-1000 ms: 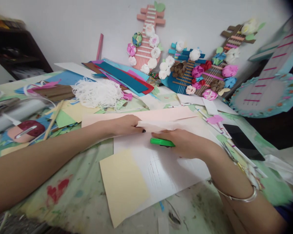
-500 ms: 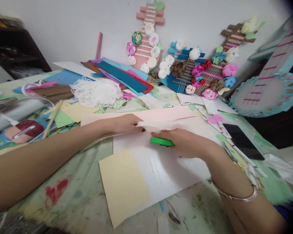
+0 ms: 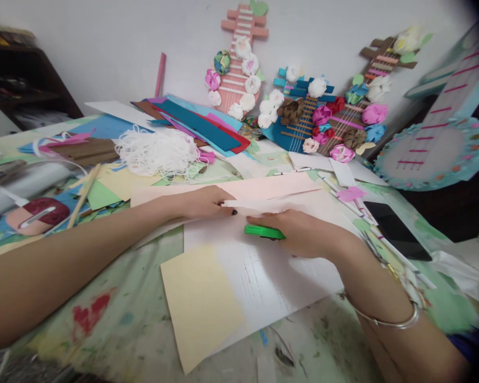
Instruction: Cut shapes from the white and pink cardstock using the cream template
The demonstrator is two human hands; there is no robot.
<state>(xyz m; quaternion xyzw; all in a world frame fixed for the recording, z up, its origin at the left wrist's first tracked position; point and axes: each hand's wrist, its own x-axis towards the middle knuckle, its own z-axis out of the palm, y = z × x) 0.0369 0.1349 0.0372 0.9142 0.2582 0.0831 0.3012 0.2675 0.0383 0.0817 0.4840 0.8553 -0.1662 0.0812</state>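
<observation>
My left hand (image 3: 207, 203), fingers curled and one dark nail showing, grips the end of a narrow white strip (image 3: 243, 204) over pale pink paper (image 3: 279, 184). Just to its right, my right hand (image 3: 303, 230) is closed around a green utility knife (image 3: 263, 231); one end of the green body sticks out to the left, and the blade cannot be seen. Below both hands lies a white sheet (image 3: 263, 287) with several thin slits or lines in it. Pale yellow paper (image 3: 199, 308) covers its left part.
A tangle of white string (image 3: 157, 151) and coloured card (image 3: 201, 125) lie behind my left arm. Flower-decorated paper instruments (image 3: 239, 80) lean on the wall. To the right are a black phone (image 3: 397, 229), scissors (image 3: 375, 249) and rolled paper sticks (image 3: 399, 252). A red mouse (image 3: 48, 213) sits at left.
Both hands and the knife stay almost where they were. The whole view has shifted very slightly.
</observation>
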